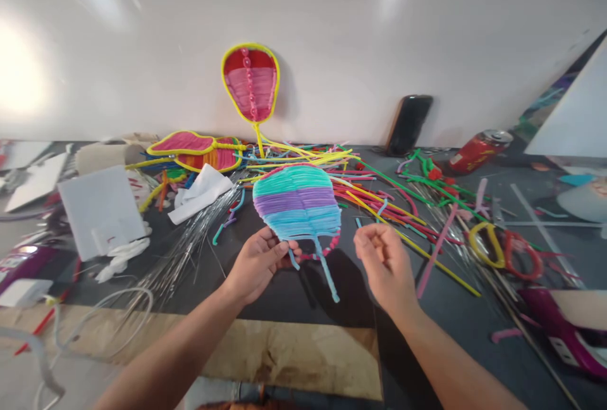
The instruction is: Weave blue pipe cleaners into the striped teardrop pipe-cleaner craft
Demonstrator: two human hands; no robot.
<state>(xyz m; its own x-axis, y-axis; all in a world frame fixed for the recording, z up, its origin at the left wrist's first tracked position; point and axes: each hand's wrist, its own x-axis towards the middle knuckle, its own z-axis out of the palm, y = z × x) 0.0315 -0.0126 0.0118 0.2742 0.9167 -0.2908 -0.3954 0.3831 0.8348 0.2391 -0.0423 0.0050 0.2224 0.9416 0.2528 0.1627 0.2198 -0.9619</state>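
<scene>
My left hand pinches the lower left edge of a small pipe-cleaner fan, striped green, purple and light blue, with a pink rim. Its light blue handle slants down toward me. One loose light blue end hangs beside my left thumb. To the right of the fan, apart from it, my right hand is raised with its fingers curled in to the thumb. Whatever may be between those fingertips is hidden.
Pipe cleaners and thin wires lie across the dark table. A yellow-rimmed pink fan stands by the white wall. Around them are a phone, a red can, scissors, a purple-handled tool and a cable.
</scene>
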